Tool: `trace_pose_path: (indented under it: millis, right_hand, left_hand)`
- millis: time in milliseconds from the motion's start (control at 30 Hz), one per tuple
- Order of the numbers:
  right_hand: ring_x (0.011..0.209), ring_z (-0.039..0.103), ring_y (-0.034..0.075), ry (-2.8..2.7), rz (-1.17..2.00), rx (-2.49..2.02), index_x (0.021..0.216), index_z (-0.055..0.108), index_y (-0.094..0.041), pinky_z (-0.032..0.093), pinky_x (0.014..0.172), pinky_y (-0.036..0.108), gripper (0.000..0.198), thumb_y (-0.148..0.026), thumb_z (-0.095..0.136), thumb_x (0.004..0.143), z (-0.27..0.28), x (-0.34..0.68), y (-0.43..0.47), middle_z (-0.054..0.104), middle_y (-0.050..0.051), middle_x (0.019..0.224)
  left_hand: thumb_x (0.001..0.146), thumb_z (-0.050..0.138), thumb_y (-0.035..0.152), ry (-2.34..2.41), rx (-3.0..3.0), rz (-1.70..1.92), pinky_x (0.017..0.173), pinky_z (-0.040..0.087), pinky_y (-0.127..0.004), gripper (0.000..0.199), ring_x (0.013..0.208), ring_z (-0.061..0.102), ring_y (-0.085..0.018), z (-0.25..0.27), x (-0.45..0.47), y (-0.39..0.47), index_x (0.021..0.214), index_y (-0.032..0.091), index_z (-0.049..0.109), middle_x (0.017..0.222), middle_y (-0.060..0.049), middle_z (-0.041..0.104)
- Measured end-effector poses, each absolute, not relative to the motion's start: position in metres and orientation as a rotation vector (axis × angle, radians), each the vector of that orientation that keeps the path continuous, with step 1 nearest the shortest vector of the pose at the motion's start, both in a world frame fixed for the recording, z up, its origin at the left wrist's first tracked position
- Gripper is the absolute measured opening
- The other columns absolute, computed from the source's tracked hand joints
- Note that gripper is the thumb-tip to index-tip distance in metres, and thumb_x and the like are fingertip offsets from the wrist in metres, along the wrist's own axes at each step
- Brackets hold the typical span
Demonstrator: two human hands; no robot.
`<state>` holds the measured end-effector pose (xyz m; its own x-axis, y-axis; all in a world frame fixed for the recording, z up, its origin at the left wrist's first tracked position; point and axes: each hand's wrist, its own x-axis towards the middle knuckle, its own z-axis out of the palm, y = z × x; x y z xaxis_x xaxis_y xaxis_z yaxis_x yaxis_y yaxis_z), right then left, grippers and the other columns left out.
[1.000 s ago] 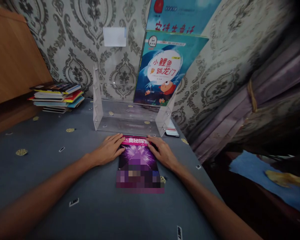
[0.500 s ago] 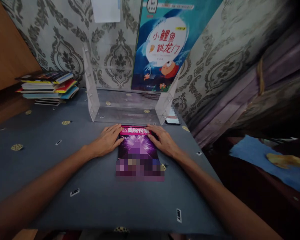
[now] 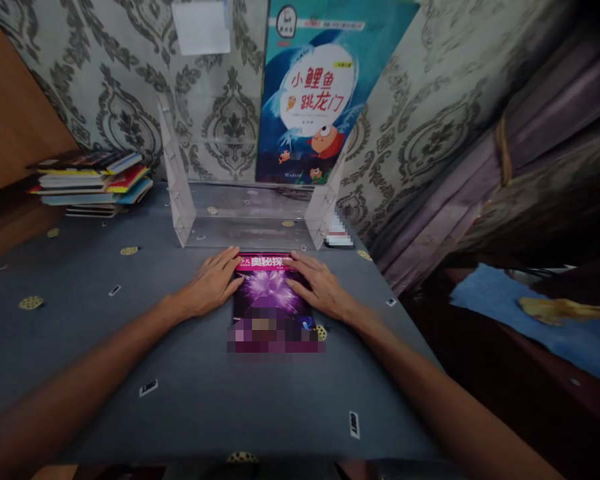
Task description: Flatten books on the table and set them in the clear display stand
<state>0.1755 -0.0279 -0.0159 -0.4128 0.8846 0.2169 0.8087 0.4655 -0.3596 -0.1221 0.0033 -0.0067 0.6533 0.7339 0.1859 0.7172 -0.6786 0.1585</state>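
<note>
Grey surface [image 3: 190, 400], patterned wallpaper [image 3: 130, 113] behind, curtain [image 3: 450, 200] past its right edge. Midway between far and near edges, left hand [image 3: 209, 287] and right hand [image 3: 327, 287] rest unclenched fingers [image 3: 226, 263] on a purple book [image 3: 269, 287].

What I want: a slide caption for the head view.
Left hand and right hand rest at opposite edges of a purple book, before a clear display rack.

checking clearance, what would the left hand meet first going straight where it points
Touching the purple book, the left hand would likely meet the clear stand first; depth is unclear.
</note>
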Motion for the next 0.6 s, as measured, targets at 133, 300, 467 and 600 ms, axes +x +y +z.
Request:
trace_pose_path:
  millis: [133, 300, 467, 600]
  right_hand:
    - [0.151, 0.028, 0.033, -2.430, 0.469, -1.402, 0.154, 0.037, -0.027, 0.027, 0.120, 0.059, 0.079, -0.067, 0.057, 0.089, -0.008, 0.186, -0.031, 0.030, 0.014, 0.164]
    - [0.153, 0.022, 0.034, -2.447, 0.552, -1.407, 0.158, 0.029, -0.025, 0.023, 0.123, 0.056, 0.098, -0.073, 0.064, 0.080, -0.007, 0.192, -0.029, 0.024, 0.015, 0.166]
    - [0.153, 0.022, 0.034, -2.432, 0.547, -1.403, 0.158, 0.028, -0.028, 0.023, 0.122, 0.057, 0.097, -0.071, 0.066, 0.079, -0.009, 0.192, -0.030, 0.026, 0.013, 0.166]
    - [0.151, 0.026, 0.035, -2.440, 0.570, -1.384, 0.157, 0.032, -0.029, 0.025, 0.121, 0.059, 0.094, -0.070, 0.066, 0.080, -0.004, 0.195, -0.031, 0.026, 0.013, 0.165]
  left_hand:
    - [0.104, 0.033, 0.043, 1.190, 2.789, 0.378, 0.116, 0.037, -0.048, 0.050, 0.145, 0.040, -0.027, -0.008, -0.123, 0.004, 0.141, 0.012, 0.046, 0.154, -0.018, 0.046]
    - [0.104, 0.033, 0.042, 1.185, 2.812, 0.372, 0.116, 0.037, -0.046, 0.050, 0.145, 0.041, -0.027, -0.007, -0.124, 0.004, 0.142, 0.011, 0.045, 0.154, -0.018, 0.045]
    - [0.105, 0.031, 0.042, 1.171, 2.839, 0.371, 0.117, 0.035, -0.046, 0.049, 0.145, 0.040, -0.026, -0.010, -0.124, 0.005, 0.142, 0.013, 0.047, 0.155, -0.016, 0.045]
    - [0.105, 0.030, 0.043, 1.201, 2.808, 0.395, 0.117, 0.035, -0.047, 0.051, 0.146, 0.040, -0.027, -0.013, -0.124, 0.004, 0.143, 0.014, 0.046, 0.156, -0.016, 0.044]
